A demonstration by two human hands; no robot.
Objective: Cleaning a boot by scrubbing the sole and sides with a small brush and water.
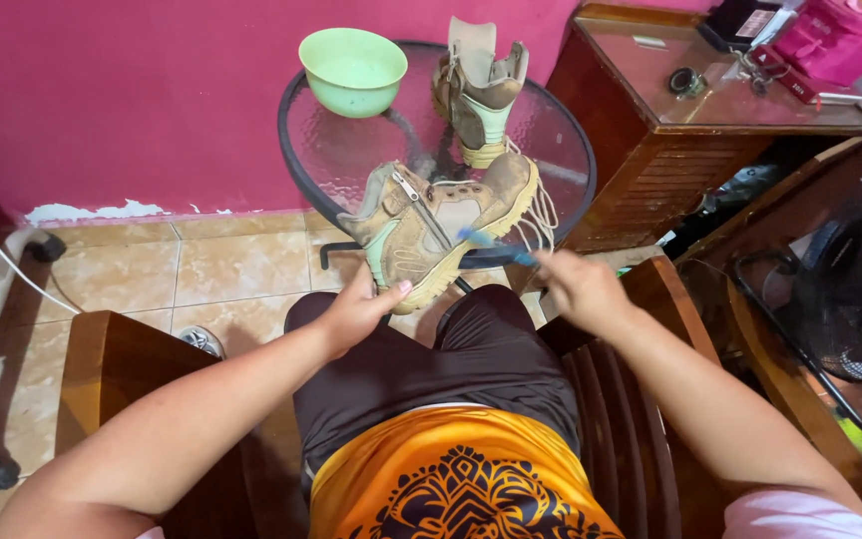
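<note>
My left hand grips a tan boot by its heel and holds it on its side above my knee, sole toward the right, its side zip facing up. My right hand holds a blue brush, blurred by motion, with its head against the boot's side near the sole. Loose laces hang from the boot's toe end. The second tan boot stands upright on the round glass table, tongue pulled open.
A light green bowl sits at the table's back left. A wooden cabinet with a glass top and pink items stands to the right. A black fan is at far right. I sit on a wooden chair over tiled floor.
</note>
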